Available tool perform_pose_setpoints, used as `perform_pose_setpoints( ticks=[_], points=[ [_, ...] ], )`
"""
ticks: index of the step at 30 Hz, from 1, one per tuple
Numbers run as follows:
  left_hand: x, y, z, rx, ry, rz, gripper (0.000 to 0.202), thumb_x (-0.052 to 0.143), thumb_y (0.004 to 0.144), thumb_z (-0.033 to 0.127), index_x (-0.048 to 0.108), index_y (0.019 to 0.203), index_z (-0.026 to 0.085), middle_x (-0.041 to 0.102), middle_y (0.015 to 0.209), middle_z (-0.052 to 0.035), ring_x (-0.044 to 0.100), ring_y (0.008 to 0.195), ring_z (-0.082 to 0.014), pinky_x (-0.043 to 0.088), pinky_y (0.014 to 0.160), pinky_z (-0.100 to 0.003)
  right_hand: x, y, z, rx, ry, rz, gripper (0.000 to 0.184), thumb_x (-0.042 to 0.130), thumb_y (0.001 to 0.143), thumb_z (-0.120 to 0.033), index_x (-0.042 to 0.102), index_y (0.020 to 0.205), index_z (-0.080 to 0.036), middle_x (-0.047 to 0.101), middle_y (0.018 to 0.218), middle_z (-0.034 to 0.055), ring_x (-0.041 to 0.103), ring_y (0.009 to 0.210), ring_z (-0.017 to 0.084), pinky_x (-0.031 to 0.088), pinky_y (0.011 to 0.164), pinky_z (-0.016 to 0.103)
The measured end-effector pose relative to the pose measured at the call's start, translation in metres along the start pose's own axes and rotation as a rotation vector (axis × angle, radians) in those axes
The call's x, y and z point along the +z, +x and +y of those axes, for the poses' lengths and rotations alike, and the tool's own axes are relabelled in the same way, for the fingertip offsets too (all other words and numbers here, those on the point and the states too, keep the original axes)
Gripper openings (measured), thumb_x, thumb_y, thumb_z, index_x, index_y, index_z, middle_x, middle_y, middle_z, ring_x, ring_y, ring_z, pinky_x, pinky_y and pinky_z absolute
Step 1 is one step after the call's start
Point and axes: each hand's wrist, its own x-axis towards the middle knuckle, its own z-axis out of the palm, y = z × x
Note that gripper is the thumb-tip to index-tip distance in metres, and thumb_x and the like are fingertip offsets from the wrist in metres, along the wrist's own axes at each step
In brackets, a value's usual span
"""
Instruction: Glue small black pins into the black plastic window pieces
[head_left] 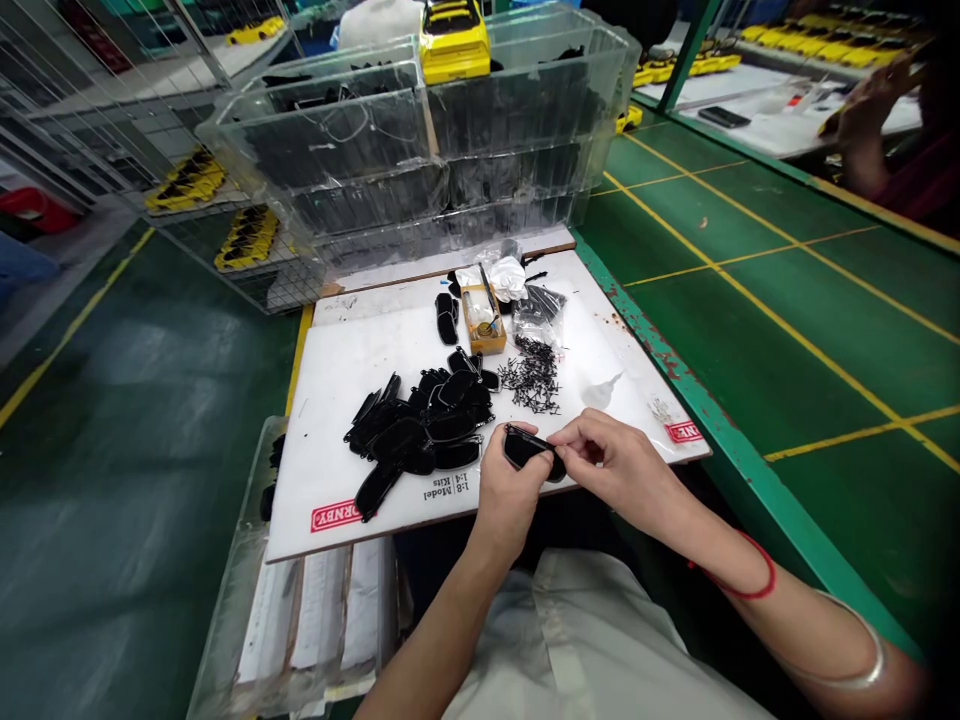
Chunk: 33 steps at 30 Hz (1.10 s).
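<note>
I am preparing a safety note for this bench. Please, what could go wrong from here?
The glossy black part, held near the front edge of the white board, might slip from the left grip and fall. Thin black pins lie loose in a heap close to the right grip, so a knock could scatter them. Black pieces piled on one another may get scratched.

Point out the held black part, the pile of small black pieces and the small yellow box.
Held black part (519,449): head view, on its dark face.
Pile of small black pieces (533,378): head view, mid-pile.
Small yellow box (490,346): head view, on its near wall.
</note>
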Motion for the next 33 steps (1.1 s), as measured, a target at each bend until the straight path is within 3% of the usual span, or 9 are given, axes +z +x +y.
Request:
perform_pose_setpoints(
  ticks=[7, 18, 33],
  points=[
    [-0.003, -0.001, -0.002, 0.020, 0.010, -0.004, 0.025, 0.061, 0.072, 0.015, 0.053, 0.095, 0.018, 0.056, 0.080, 0.0008, 0.053, 0.076, -0.0117, 0.045, 0.071, -0.024, -0.002, 0.000, -0.005, 0.007, -0.013, -0.009, 0.014, 0.052, 0.079, -0.016, 0.065, 0.082, -0.017, 0.053, 0.070, -0.0006, 0.051, 0.058, 0.009, 0.040, 0.053, 0.023],
    [-0.002, -0.004, -0.003, 0.048, 0.022, -0.003, 0.023, 0.062, 0.072, 0.015, 0.053, 0.093, 0.018, 0.052, 0.078, 0.0022, 0.049, 0.072, -0.0097, 0.043, 0.068, -0.022, -0.003, -0.001, -0.001, 0.233, 0.244, -0.084, 0.016, 0.058, 0.074, -0.026, 0.066, 0.082, -0.015, 0.055, 0.061, -0.0022, 0.046, 0.053, 0.009, 0.036, 0.047, 0.021],
    [0.001, -0.007, -0.003, 0.041, 0.009, 0.027, 0.022, 0.062, 0.071, 0.016, 0.053, 0.092, 0.018, 0.053, 0.077, 0.0022, 0.049, 0.072, -0.0099, 0.042, 0.068, -0.021, 0.000, -0.010, -0.002, -0.170, -0.143, 0.019, 0.016, 0.047, 0.084, -0.010, 0.058, 0.089, -0.019, 0.051, 0.076, 0.0008, 0.050, 0.064, 0.012, 0.041, 0.058, 0.025]
  ],
)
